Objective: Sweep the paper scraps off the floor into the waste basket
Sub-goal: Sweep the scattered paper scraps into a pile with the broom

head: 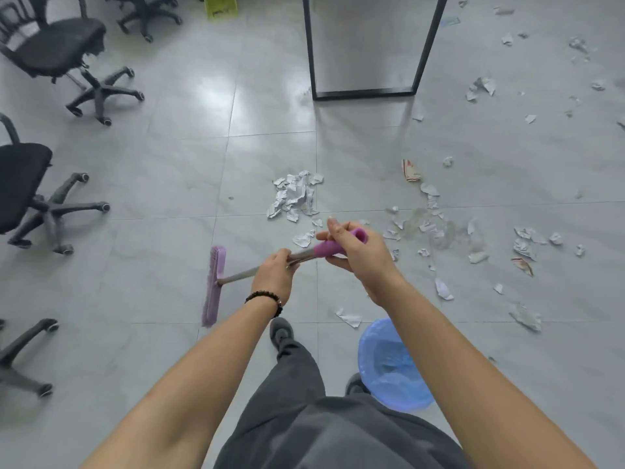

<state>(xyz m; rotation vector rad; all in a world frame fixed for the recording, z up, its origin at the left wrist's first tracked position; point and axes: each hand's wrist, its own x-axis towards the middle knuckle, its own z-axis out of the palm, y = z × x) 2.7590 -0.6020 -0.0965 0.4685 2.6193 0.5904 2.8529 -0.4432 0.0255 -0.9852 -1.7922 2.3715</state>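
Observation:
I hold a purple broom with both hands. My left hand (275,277) grips its metal shaft, my right hand (355,253) wraps the purple grip at the top. The broom head (213,286) rests on the floor to my left, away from the paper. A heap of crumpled paper scraps (293,197) lies just ahead of my hands. Several more scraps (436,228) are scattered over the tiles to the right and far right (482,88). The waste basket (392,365), lined with a blue bag, stands by my right foot, partly hidden by my right arm.
Black wheeled office chairs (67,59) stand along the left side, another (23,191) below it. A black metal table frame (365,93) stands ahead. A green dustpan (220,6) lies at the far top. Grey tiled floor all around.

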